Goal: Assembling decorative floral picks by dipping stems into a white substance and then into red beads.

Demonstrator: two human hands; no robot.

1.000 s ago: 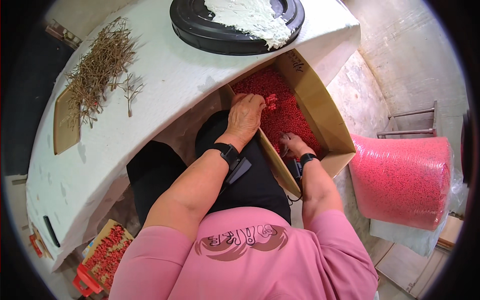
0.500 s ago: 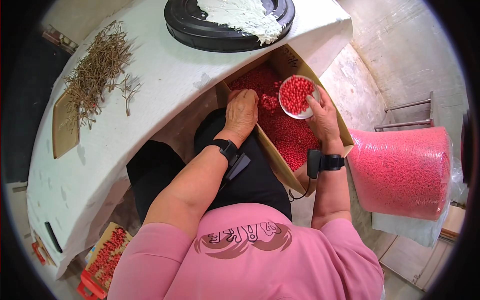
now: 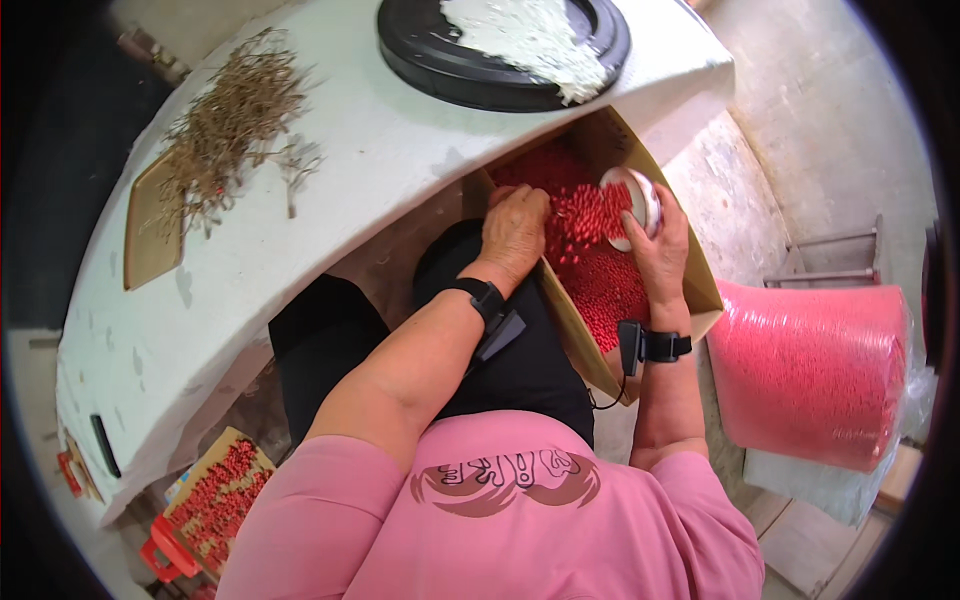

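Observation:
A cardboard box (image 3: 708, 265) across my lap holds a mass of small red beads or berries (image 3: 608, 305). My right hand (image 3: 660, 250) grips a small white cup (image 3: 648, 200) above it. The cup is tipped to the left, and a blurred stream of red pieces (image 3: 585, 215) spills from its mouth into the box. At the box's left edge, my left hand (image 3: 516, 232) is closed with its back facing up. Its fingertips are hidden, so what it holds cannot be made out.
A white-covered table (image 3: 350, 170) carries a round black lid (image 3: 480, 90) with white paste and a pile of dry twigs (image 3: 235, 120) over a tan tray (image 3: 150, 260). A large clear bag of red beads (image 3: 810, 370) stands right. Lower left lies a board with red pieces (image 3: 220, 500).
My right hand has tipped the full cup to the left, and its red pieces are now pouring into the box. The left hand stays at the box's edge. The whole view has shifted slightly.

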